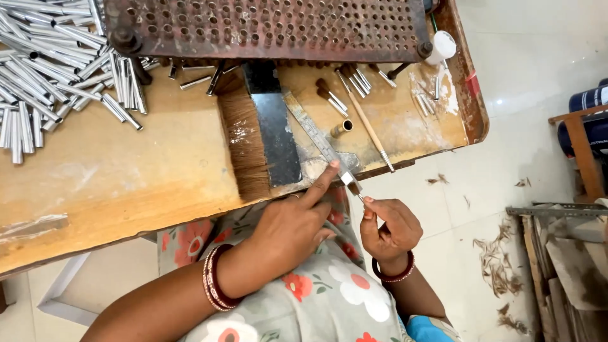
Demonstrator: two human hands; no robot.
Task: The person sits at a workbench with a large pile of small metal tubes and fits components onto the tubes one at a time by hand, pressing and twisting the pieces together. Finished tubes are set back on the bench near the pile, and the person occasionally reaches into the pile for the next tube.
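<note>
A heap of thin silvery metal tubes [44, 69] lies loose at the far left of the worn wooden table [114, 183], smooth and round beside the table's scuffed, glue-stained top. Behind them sits a rusty perforated metal plate [266, 28], its holes in tidy rows. Nearer the middle, a flat bundle of coarse brown bristle [244, 139] fans out against a dark rectangular block [275, 126], with a steel ruler [316, 136] slanting just beside it. The left hand [288, 231] reaches to the table's near edge, its forefinger stretched out and pressing on the tip of a small brush ferrule [349, 180] there, the other fingers curled loosely under. The right hand [389, 228] is closed in a pinch on the lower end of that same ferrule, below the table edge; a tuft of dark hair shows at its mouth. This looks like seating the bristle in the tube, and the next move would call for a steady squeeze without splaying the hairs. Further right lie finished small brushes [345, 88] and, on the pale floor, scattered bristle trimmings [497, 259]
</note>
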